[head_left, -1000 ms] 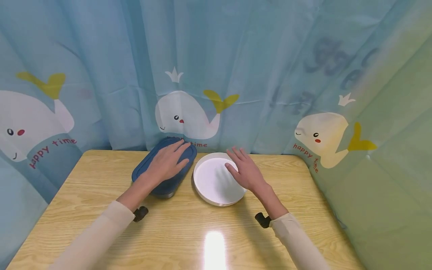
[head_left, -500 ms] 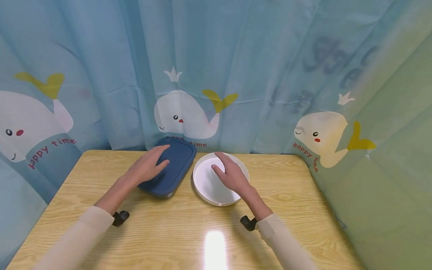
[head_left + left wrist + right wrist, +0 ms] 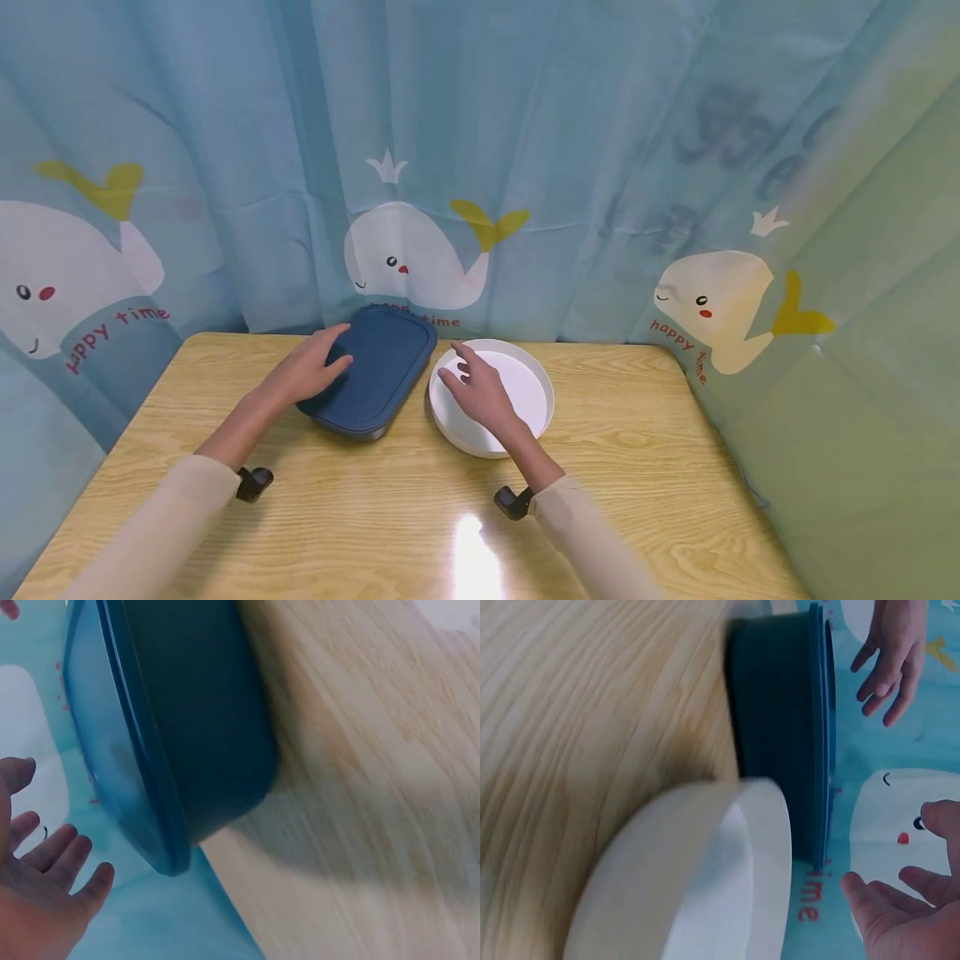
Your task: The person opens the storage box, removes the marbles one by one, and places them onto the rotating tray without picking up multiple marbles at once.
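A dark blue lidded food container (image 3: pixel 382 367) stands at the back of the wooden table, its lid on. My left hand (image 3: pixel 306 367) hovers over its left side, fingers relaxed and holding nothing. In the left wrist view the same hand (image 3: pixel 52 885) is apart from the lid's edge. To the right of the container sits a round white dish (image 3: pixel 525 392) with a low upright wall, nothing in it. My right hand (image 3: pixel 480 392) is above the dish's left part, fingers loosely bent and free. The right wrist view shows this hand (image 3: pixel 915 900) beyond the dish's rim.
The wood-grain table (image 3: pixel 390 517) reaches back to a blue curtain (image 3: pixel 600 167) with whale prints. A greenish stretch of curtain (image 3: pixel 862 433) hangs along the right side. Each wrist wears a small black camera, such as the right wrist camera (image 3: pixel 513 502).
My left hand has drawn back left and toward me, uncovering more of the lid. My right hand has moved left across the dish. Container and dish have stayed in place.
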Demonstrator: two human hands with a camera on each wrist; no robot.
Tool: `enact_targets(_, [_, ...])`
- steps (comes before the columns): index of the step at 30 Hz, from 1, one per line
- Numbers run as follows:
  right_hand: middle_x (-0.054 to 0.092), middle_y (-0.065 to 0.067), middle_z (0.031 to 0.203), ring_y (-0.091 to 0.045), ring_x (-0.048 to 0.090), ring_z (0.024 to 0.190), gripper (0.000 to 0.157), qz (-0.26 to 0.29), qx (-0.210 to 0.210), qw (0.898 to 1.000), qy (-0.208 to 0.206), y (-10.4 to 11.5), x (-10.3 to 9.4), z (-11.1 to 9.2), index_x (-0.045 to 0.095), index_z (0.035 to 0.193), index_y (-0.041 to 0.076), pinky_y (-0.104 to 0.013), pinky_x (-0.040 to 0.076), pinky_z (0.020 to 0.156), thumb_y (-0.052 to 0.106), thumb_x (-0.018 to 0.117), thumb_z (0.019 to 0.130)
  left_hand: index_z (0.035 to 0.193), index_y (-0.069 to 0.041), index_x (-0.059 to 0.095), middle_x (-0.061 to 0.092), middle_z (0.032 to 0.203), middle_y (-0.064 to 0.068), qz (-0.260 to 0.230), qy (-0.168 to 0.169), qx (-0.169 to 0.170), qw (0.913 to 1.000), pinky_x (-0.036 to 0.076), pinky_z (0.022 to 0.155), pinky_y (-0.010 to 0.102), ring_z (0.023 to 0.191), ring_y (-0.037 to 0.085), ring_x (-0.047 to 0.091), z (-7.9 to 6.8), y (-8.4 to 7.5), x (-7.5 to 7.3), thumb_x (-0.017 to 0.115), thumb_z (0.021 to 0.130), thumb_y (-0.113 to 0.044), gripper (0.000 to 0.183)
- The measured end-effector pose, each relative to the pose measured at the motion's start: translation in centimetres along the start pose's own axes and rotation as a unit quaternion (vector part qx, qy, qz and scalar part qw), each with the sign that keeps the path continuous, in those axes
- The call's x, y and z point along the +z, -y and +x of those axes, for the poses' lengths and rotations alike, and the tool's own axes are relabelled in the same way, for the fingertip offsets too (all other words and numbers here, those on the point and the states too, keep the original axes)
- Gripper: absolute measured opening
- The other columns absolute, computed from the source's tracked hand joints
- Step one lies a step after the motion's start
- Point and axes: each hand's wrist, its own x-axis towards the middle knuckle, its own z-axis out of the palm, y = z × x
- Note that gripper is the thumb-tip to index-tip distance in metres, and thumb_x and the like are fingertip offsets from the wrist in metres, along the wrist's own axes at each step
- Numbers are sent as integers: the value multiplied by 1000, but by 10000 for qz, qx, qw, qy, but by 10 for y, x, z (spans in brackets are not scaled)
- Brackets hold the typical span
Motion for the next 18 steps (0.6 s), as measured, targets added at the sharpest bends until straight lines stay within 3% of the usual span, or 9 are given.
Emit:
enact_targets(11, [47,-23,146,-36,57,123,64,300,332,9990,49,6,38,7,37,151,1,-44,49,96,27,63,99,148,14,29,32,148,38,44,85,-8,10000,29,106,63,135,54,31,4,15,-3,52,103,-13,57])
enact_targets(18, [39,-20,152,-36,54,127,72,772,658,9947,156,10,56,7,28,156,2,-42,50,95,28,64,99,148,14,26,31,147,40,-32,233,-145,9996,29,106,64,134,56,31,6,20,-5,52,103,-12,58])
